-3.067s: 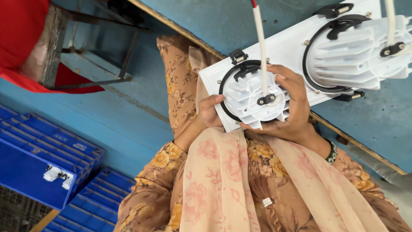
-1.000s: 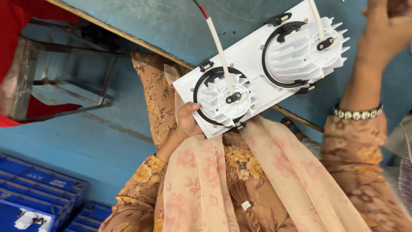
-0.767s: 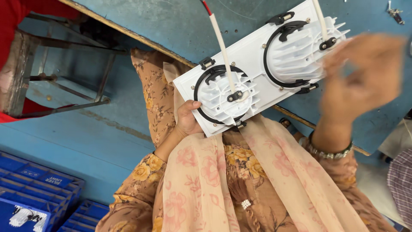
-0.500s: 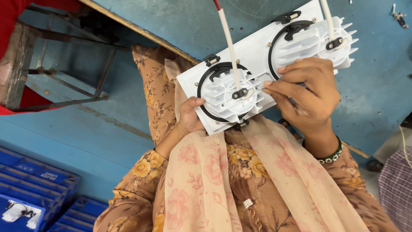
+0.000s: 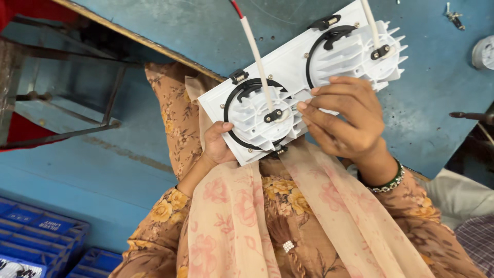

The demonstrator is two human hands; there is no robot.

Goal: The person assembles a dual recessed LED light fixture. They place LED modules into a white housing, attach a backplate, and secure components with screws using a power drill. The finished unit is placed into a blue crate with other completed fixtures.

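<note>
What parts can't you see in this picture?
Head view:
- Underside of the white plastic twin-lamp plate: faces away.
- Right hand palm: turned away; it hides the plate's middle.
- Left hand fingers: behind the plate.
- Small metal piece on the blue table: too small.

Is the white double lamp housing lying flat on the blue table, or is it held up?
Held up. The left hand grips the white housing at its lower corner, the right hand holds its middle, and that end overhangs the blue table.
</note>
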